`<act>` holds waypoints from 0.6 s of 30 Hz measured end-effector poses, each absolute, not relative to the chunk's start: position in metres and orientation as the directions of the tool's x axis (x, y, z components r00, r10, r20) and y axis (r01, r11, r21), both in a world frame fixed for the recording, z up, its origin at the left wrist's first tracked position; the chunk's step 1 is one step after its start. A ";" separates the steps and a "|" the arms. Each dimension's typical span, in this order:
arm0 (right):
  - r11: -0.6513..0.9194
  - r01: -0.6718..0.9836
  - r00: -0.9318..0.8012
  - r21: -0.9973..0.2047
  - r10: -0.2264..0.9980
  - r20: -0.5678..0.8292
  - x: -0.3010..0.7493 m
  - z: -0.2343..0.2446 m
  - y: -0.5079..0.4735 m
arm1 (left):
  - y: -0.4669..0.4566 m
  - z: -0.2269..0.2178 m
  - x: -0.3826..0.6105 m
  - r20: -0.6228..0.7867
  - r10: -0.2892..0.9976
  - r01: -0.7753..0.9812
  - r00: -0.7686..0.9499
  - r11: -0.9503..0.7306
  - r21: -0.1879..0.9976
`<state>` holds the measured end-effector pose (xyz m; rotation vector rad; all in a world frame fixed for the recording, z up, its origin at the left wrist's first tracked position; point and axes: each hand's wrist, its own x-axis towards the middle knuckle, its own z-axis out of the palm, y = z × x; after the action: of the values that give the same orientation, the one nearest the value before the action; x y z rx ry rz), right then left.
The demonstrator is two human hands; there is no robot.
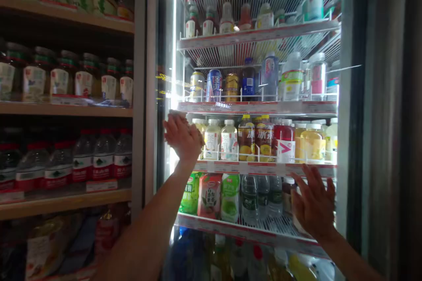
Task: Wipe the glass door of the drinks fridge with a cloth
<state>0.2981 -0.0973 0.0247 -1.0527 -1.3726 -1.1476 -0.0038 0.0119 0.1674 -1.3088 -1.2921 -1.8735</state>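
- The drinks fridge [344,96] fills the right of my view. It is lit inside, and its wire shelves are packed with bottles and cans.
- To its left, wooden shelving [66,109] sits in dim light, with rows of jars above and red-capped bottles [99,158] lower down.
- My left hand [183,136] is raised at the left end of the tea and juice shelf [247,167]. Its back faces me and the fingers are close together, slightly curled. I cannot tell whether they grip anything.
- My right hand [313,204] is lower, at the right end of the shelf below. Its palm faces the fridge, its fingers are spread wide, and it holds nothing.
- A pale-capped bottle [199,125] stands just behind my left hand, partly hidden by it.
- A dark bottle [287,193] stands just left of my right fingertips, with clear water bottles [249,197] beside it.
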 end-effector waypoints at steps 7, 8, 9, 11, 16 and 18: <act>0.122 0.952 -0.270 0.279 -0.086 0.959 0.282 0.087 -0.100 | -0.012 0.163 0.078 0.907 -0.185 0.776 0.378 -0.472 -0.419; 0.099 0.958 -0.260 0.269 -0.097 0.961 0.280 0.102 -0.097 | -0.011 0.165 0.074 0.879 -0.203 0.751 0.432 -0.458 -0.475; 0.071 0.965 -0.243 0.251 -0.108 0.964 0.278 0.117 -0.094 | -0.008 0.169 0.064 0.867 -0.205 0.744 0.455 -0.448 -0.496; 0.021 0.972 -0.230 0.234 -0.115 0.966 0.279 0.139 -0.086 | 0.002 0.181 0.032 0.917 -0.155 0.805 0.367 -0.441 -0.396; 0.010 0.946 -0.324 0.325 -0.065 0.944 0.283 0.147 -0.076 | 0.020 0.217 -0.018 0.961 0.022 0.871 -0.276 -0.417 0.260; 0.025 0.940 -0.336 0.340 -0.087 0.938 0.283 0.143 -0.077 | 0.013 0.223 0.007 0.979 0.000 0.883 -0.205 -0.431 0.185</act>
<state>0.2833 -0.0770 0.1431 -0.9356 -1.4117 -1.4640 0.0067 0.0127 0.2231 -1.3905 -1.0796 -1.7115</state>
